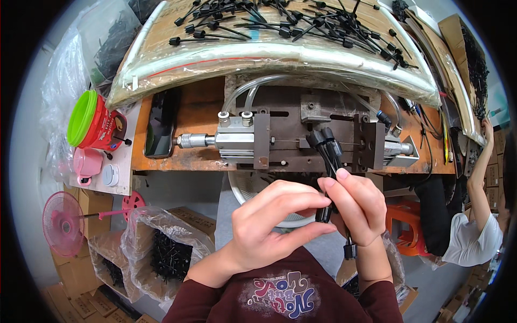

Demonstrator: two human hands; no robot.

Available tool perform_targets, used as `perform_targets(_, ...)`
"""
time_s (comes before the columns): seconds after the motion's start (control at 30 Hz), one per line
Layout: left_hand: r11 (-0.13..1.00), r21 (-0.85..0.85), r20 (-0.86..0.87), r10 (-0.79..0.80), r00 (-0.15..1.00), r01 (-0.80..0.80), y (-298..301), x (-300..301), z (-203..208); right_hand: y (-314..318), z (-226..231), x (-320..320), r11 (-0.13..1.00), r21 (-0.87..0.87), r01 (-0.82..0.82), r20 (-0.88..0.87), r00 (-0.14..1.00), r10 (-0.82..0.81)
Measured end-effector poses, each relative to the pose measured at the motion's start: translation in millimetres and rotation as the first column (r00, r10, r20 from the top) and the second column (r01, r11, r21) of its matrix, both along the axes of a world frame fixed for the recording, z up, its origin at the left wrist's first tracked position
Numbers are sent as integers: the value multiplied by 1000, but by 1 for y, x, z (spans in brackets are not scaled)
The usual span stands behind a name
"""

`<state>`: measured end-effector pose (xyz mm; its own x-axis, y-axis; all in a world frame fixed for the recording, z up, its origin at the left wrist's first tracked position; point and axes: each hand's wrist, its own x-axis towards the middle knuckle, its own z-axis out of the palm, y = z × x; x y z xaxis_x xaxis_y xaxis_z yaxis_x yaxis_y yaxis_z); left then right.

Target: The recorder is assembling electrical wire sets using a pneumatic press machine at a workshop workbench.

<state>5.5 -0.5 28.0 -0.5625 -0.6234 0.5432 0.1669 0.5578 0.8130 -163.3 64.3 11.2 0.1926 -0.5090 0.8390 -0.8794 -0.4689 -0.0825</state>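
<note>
My right hand point(357, 207) is closed around a small bundle of black capped rods point(329, 153), thin stems with ribbed cylindrical caps. Some caps point up toward the machine, while another cap point(350, 251) hangs below that hand. My left hand point(283, 218) curves in from the left, its thumb and forefinger on either side of a black end point(323, 213) low in the bundle. Just beyond the upper caps is a metal clamping fixture point(280, 142) with a silver pneumatic cylinder point(235, 141) at its left.
Many similar rods lie on a plastic-wrapped cardboard tray point(215, 56). A red bucket point(102, 126), pink cup point(88, 164) and black phone-like slab point(161, 124) are at left. Below stand a pink fan point(63, 223) and bagged boxes point(169, 253). Another person point(474, 237) is at right, near an orange stool point(406, 229).
</note>
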Motion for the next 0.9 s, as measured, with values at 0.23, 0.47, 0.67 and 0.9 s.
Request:
perform_targets(0.23,999,12,128,33,991,-35,8,-2,-9,10,-17,-9,990,19,143,130,981,-144)
perform_targets(0.47,971,-241,203,61,977,-10,3,-10,-24,18,-17,-19,939,142,312,606,723,-332)
perform_targets(0.67,894,-429,194,227,954,-125,-4,-20,-39,15,-11,-23,980,86,179,832,529,-169)
perform_targets(0.9,804,-584,304,343,889,-111,-16,-34,-51,25,-5,-18,962,145,230,813,527,-249)
